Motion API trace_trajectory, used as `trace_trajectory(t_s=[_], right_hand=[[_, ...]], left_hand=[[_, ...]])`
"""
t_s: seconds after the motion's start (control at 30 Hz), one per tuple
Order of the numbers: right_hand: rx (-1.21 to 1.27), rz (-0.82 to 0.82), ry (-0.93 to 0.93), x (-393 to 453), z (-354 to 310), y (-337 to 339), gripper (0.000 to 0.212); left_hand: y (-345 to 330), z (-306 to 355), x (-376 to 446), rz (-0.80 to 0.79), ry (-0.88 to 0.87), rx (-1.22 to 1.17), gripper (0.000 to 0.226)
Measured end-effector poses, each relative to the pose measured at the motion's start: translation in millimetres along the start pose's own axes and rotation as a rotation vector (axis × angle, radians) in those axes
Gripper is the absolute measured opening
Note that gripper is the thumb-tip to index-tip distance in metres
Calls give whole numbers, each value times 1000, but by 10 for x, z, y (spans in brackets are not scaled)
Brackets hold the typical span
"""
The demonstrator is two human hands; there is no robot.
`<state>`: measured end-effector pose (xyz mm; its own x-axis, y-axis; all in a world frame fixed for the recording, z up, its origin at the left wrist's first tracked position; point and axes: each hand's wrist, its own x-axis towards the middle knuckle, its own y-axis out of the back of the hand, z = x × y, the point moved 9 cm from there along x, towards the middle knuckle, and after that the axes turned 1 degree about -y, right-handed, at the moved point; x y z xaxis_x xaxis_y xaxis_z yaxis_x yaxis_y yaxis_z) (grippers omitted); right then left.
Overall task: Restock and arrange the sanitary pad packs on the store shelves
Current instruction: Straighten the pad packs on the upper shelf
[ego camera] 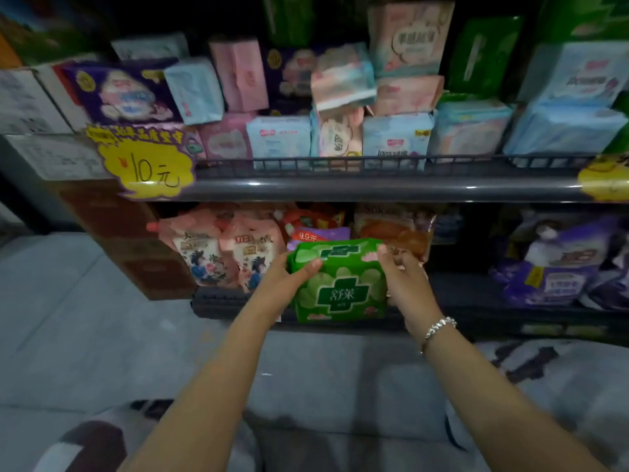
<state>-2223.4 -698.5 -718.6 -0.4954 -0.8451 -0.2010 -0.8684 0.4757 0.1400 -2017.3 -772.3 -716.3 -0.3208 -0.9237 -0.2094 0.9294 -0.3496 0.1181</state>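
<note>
Dim store shelving fills the view, with a grey floor below and a dark upper shelf whose wire rail holds back crowded pastel pad packs; a yellow price tag hangs at that shelf's left end. At the front edge of the lower shelf, near its middle, both hands hold a green pad pack. The left hand grips the pack's left side, thumb lying across the top face and the other fingers hidden behind it. The right hand, with a silver bracelet on its wrist, clasps the right edge, fingers curled around the upper right corner. The pack is glossy bright green with pale green rounded shapes, a dark green cross-shaped logo bearing white characters, and small pink marks near its corners; it stands tilted, its front towards the camera. Pink pouches stand just left of it on the lower shelf, and purple packs sit towards the right end.
</note>
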Motion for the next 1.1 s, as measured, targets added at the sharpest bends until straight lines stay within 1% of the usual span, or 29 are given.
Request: trace_trajectory(t_s=[0.03, 0.07, 0.13, 0.2, 0.27, 0.3, 0.33, 0.4, 0.43, 0.53, 0.6, 0.67, 0.77, 0.87, 0.93, 1.0, 1.03, 1.1], right_hand=[[-11, 18, -33, 84, 193, 38, 42], [-33, 29, -65, 172, 395, 61, 45], [-66, 49, -123, 351, 794, 92, 43], [-80, 73, -181, 495, 1173, 112, 35], [-107, 82, -232, 587, 1511, 96, 28], [-113, 89, -250, 629, 1663, 82, 24], [-131, 93, -271, 684, 1828, 65, 21], [-187, 104, -327, 796, 2162, 60, 18], [-202, 103, -352, 848, 2330, 59, 18], [-236, 73, -435, 957, 2792, 40, 26], [-257, 65, -472, 995, 3014, 49, 28], [-252, 76, -502, 1020, 3198, 52, 20], [-284, 54, -524, 1009, 3360, 41, 17], [-242, 56, -558, 964, 3386, 5, 37], [-215, 73, -569, 963, 3389, -11, 39], [-192, 52, -540, 974, 3325, -73, 41], [-202, 33, -530, 979, 3326, -91, 40], [-217, 8, -545, 988, 3446, -87, 29]], left_hand=[[-115, -155, 51, -22, 24, -38, 29], [-211, -307, 102, -45, 44, -52, 27], [-362, -639, 242, -98, 88, -41, 30], [-464, -1041, 376, -133, 207, -30, 36], [-558, -1425, 482, -155, 317, 1, 47], [-606, -1586, 543, -164, 346, 19, 50], [-658, -1728, 603, -170, 364, 22, 47], [-749, -1949, 705, -149, 382, -6, 34], [-784, -2047, 739, -128, 399, -30, 32], [-884, -2387, 819, -113, 448, -58, 38], [-930, -2554, 871, -93, 463, -77, 37], [-955, -2699, 911, -65, 496, -77, 36], [-994, -2914, 943, -66, 542, -50, 37], [-979, -3106, 935, -37, 592, -5, 38], [-986, -3153, 934, -13, 598, -17, 37], [-1010, -3147, 919, -6, 600, -45, 37], [-1027, -3144, 911, -10, 603, -56, 38], [-1041, -3169, 894, -16, 610, -52, 39]])
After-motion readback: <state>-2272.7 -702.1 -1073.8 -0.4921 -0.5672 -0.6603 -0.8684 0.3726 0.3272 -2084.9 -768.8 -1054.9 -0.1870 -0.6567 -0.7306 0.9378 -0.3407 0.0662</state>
